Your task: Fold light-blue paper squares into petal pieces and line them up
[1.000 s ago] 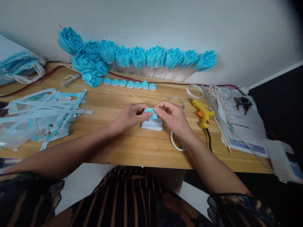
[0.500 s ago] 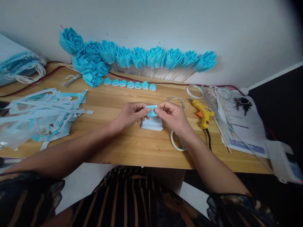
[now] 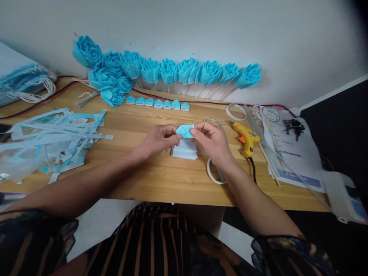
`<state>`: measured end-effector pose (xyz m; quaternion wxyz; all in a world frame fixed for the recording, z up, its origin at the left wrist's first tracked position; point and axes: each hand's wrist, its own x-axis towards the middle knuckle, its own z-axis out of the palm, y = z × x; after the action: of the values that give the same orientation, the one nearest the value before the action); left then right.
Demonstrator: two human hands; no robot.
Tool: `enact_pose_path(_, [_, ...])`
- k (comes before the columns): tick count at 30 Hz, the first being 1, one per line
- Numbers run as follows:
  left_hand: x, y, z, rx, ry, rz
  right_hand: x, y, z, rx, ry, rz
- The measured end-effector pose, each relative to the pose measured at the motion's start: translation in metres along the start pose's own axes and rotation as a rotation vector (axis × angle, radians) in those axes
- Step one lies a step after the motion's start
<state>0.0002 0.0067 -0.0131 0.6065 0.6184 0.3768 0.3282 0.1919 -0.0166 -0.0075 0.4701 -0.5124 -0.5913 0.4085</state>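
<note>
Between my hands is a small folded piece of light blue fabric (image 3: 185, 131), with a pointed corner at its left end and slanting creases. My left hand (image 3: 161, 138) pinches its left end between thumb and fingers. At the right end, the thumb and fingers of my right hand (image 3: 210, 138) grip it. Just below it, a stack of white rectangular pieces (image 3: 184, 149) lies on the wooden table (image 3: 155, 176), partly covered by my hands. Beyond my hands, several small folded blue petals (image 3: 158, 103) lie in a row.
Several blue fabric flowers (image 3: 188, 71) on sticks lean along the wall. Fabric scraps (image 3: 63, 134) are heaped at the left, near stacked face masks (image 3: 23, 78). Tape rolls (image 3: 236, 112), a yellow glue gun (image 3: 245, 138), keys (image 3: 293, 126) and a printed sheet (image 3: 301, 153) lie at the right.
More of the folded blue fabric now shows, its pointed left end and creases exposed. My thumbs have moved apart along it, and my right hand has shifted slightly right.
</note>
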Motion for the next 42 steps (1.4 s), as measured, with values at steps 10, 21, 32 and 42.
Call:
enact_pose_path(10, [-0.001, -0.001, 0.001, -0.001, 0.028, 0.036, -0.003, -0.001, 0.004, -0.045, -0.036, -0.018])
enact_pose_path(21, [-0.002, 0.0, 0.001, 0.009, 0.044, 0.054, -0.004, -0.003, 0.004, -0.091, -0.064, -0.038])
enact_pose_path(32, [0.001, -0.002, -0.006, 0.053, 0.107, 0.105, 0.023, -0.011, -0.051, -0.101, 0.361, -0.118])
enact_pose_path(42, [0.004, -0.006, -0.007, 0.063, 0.149, 0.115, -0.001, -0.026, -0.073, -0.696, 0.037, -0.072])
